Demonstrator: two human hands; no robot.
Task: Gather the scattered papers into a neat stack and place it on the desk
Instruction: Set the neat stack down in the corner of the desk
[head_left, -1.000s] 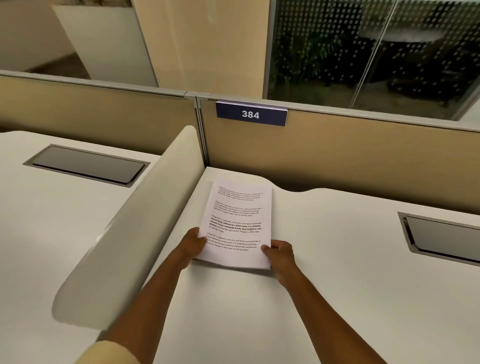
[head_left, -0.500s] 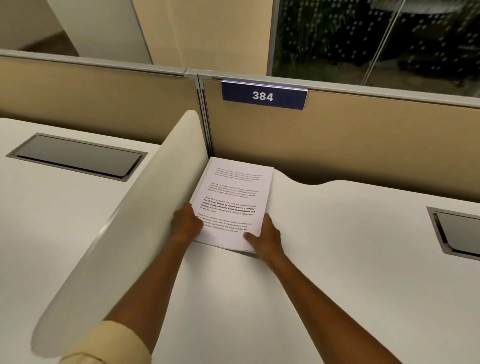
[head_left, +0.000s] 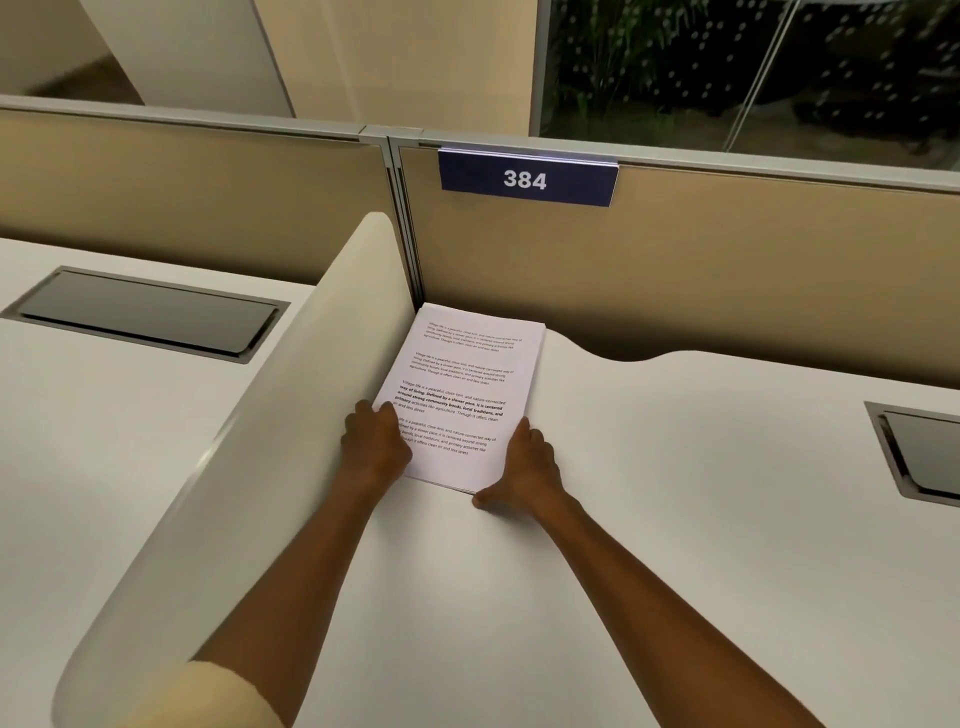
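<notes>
A neat stack of printed white papers (head_left: 462, 384) lies flat on the white desk (head_left: 675, 545), tucked into the far corner where the curved side divider meets the back partition. My left hand (head_left: 375, 441) grips the stack's near-left edge, fingers curled over the top sheet and hiding a little of the text. My right hand (head_left: 527, 467) presses against the near-right corner, fingers along the right edge and thumb along the near edge.
A white curved divider (head_left: 291, 405) runs along the left of the stack. A tan back partition (head_left: 727, 270) carries a blue "384" sign (head_left: 525, 179). Grey cable hatches sit in this desk at the right (head_left: 919, 452) and in the neighbouring desk (head_left: 145, 312).
Both hands have slid the stack away from me and leftward until it sits in the corner against the divider and partition. The right hand shifted to the stack's right edge.
</notes>
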